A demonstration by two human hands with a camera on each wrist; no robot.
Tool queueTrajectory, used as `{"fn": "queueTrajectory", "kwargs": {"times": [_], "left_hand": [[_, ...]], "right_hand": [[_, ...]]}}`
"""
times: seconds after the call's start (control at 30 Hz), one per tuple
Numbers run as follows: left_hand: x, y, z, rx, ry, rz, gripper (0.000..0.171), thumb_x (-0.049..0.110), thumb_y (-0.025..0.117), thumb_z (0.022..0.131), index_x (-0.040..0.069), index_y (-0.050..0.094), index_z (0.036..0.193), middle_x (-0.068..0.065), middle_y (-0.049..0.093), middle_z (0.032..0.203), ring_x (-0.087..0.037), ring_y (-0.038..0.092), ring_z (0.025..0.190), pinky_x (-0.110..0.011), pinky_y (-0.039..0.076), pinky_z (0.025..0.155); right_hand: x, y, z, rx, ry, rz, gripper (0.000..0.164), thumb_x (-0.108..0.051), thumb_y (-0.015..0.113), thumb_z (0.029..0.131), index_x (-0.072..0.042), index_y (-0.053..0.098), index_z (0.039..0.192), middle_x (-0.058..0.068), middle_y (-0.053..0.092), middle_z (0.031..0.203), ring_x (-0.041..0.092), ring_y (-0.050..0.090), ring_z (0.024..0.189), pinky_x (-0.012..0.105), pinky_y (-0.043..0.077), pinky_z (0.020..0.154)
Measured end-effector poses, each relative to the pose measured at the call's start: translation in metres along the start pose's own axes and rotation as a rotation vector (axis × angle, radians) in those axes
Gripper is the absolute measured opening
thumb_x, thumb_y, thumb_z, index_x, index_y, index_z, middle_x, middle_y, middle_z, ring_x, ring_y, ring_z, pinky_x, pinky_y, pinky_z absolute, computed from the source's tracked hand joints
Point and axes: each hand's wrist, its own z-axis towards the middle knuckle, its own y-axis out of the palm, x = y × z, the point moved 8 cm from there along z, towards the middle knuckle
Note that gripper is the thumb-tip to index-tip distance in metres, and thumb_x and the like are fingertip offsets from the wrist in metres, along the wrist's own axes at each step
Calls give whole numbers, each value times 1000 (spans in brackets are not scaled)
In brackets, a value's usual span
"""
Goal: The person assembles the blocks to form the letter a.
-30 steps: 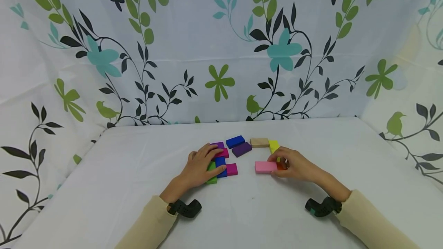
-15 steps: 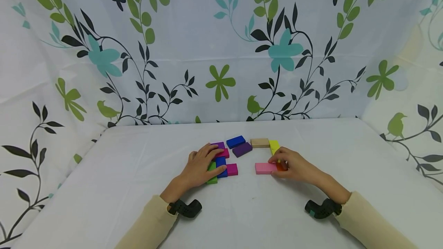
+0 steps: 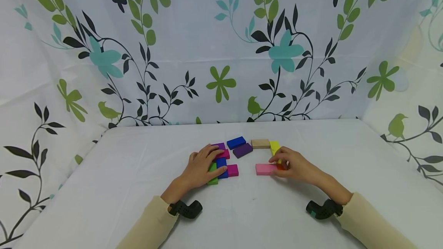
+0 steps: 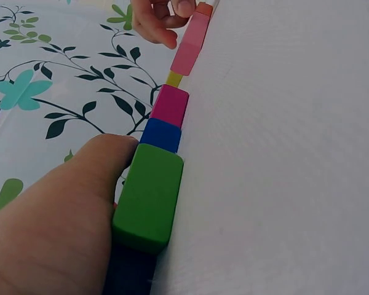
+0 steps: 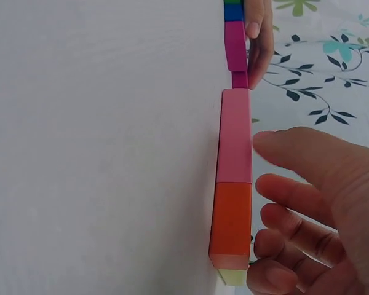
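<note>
Small coloured wooden blocks lie in a broken ring on the white table. My left hand (image 3: 202, 167) rests over the left side, its thumb on a blue block (image 3: 221, 161) between a green block (image 4: 147, 200) and a magenta block (image 3: 233, 170). Its fingertips reach a purple block (image 3: 218, 146) and another magenta block (image 3: 225, 154). On the right side, my right hand (image 3: 294, 166) bends loosely over a pink block (image 3: 264, 169) and an orange block (image 5: 231, 221). In the right wrist view, thumb and fingertips come right beside their edges, pinching neither.
At the back of the ring are a blue block (image 3: 236, 142), a dark purple block (image 3: 242, 150), a tan block (image 3: 260, 144) and a yellow block (image 3: 274, 146). A leaf-patterned curtain (image 3: 194, 41) hangs behind the table (image 3: 221, 218).
</note>
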Motion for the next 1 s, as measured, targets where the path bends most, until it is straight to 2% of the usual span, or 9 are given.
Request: {"fn": "queueTrajectory", "kwargs": {"times": [0.17, 0.37, 0.73, 1.0], "left_hand": [[0, 0, -1, 1, 1, -1, 61, 50, 59, 92, 19, 49, 143, -8, 38, 152, -31, 21, 147, -61, 22, 109], [0, 2, 0, -5, 7, -1, 61, 50, 59, 92, 19, 48, 144, -7, 37, 152, -31, 20, 147, -61, 22, 109], [0, 1, -1, -7, -1, -6, 61, 50, 59, 92, 19, 48, 144, -8, 37, 153, -31, 21, 147, -61, 22, 109], [1, -3, 0, -8, -3, 4, 62, 50, 58, 92, 19, 48, 144, -8, 37, 153, -32, 21, 147, -62, 22, 108]], "right_hand": [[-1, -1, 1, 19, -6, 10, 25, -14, 78, 82, -3, 72, 104, 6, 56, 94, 11, 48, 74, 20, 44, 60], [-4, -2, 1, 49, -9, 55, 21, -7, 75, 83, -1, 70, 103, 5, 55, 90, 11, 48, 70, 19, 43, 59], [-12, 1, 11, 50, -24, 80, 20, -4, 72, 85, 0, 68, 104, 9, 58, 89, 9, 49, 71, 20, 45, 57], [-20, 5, 24, 41, -53, 79, 19, -5, 71, 85, -1, 67, 104, 2, 58, 88, 7, 47, 66, 20, 44, 55]]}}
